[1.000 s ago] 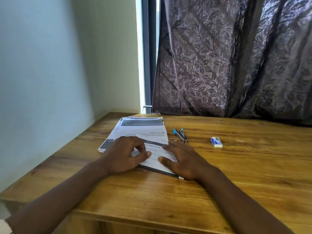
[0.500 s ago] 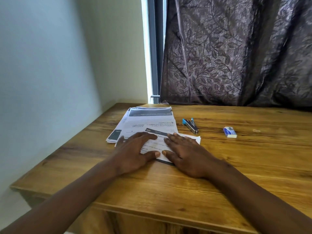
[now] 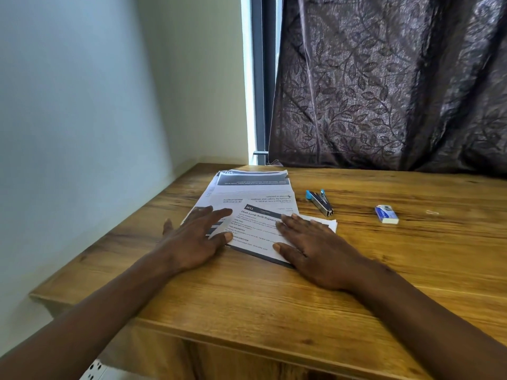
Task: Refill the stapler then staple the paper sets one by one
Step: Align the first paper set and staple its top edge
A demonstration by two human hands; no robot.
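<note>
Both hands lie flat on paper near the surface's far left corner. The left hand (image 3: 197, 237) rests with fingers straight and spread, half on the top paper set (image 3: 256, 233) and half on the stack of papers (image 3: 251, 189) beneath it. The right hand (image 3: 315, 250) presses the set's right side, fingers straight and close together. Neither hand pinches anything. The set lies askew across the stack, so the step in hand looks like squaring or separating one set.

The stapler (image 3: 319, 202) lies untouched just right of the papers, toward the far edge. A small staple box (image 3: 386, 214) sits well apart to its right. Whether the stapler is loaded cannot be told (its blue end looks slightly raised, nothing more). If the refill is not yet done, the next move calls for freeing one hand, likely the right, to reach the stapler and box while the other hand keeps the sheets from sliding.

Nothing stands between the right hand and the stapler on the wooden surface (image 3: 384, 283). A dark leaf-patterned curtain (image 3: 384, 91) hangs behind the far edge beside a window frame (image 3: 259, 78). A pale wall (image 3: 82, 105) runs close along the left edge, so there is little room there.
</note>
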